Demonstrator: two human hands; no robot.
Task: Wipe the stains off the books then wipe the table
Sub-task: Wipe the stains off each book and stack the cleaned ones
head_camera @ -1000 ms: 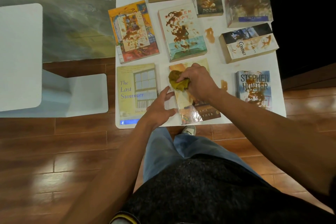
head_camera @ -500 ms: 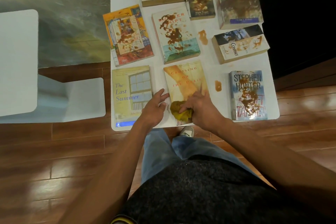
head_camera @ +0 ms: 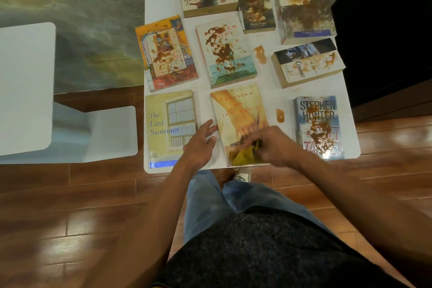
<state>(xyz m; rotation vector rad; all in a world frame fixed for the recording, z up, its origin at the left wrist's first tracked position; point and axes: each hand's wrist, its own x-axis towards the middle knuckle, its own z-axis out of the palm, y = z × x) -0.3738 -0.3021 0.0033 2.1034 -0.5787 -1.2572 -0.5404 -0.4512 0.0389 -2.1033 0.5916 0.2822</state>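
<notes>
Nine books lie face up on the white table (head_camera: 161, 0), set in three rows that nearly fill it. Bare top shows mainly at the 11 o'clock corner and in the lane between the middle and right-hand columns, where two brown stains (head_camera: 260, 54) (head_camera: 280, 115) sit. "Crossing on the Paris" (head_camera: 238, 110) lies at 6 o'clock, its near edge almost flush with the table's near edge; "The Last Summer" (head_camera: 170, 124) is just beside it at 7 o'clock, with a narrow white gap between them. The Stephen Hunter book (head_camera: 319, 126) at 5 o'clock reaches almost to the near right corner, and the orange book (head_camera: 167, 52) at 9 o'clock overhangs the left edge. The right hand (head_camera: 272, 145), blurred, is curled knuckles-up around a yellow cloth (head_camera: 243, 155) bunched on the near end of the Paris cover. The left hand (head_camera: 198, 145) lies over the gap with fingers straight and spread, holding nothing, its fingertips at that book's left edge.
</notes>
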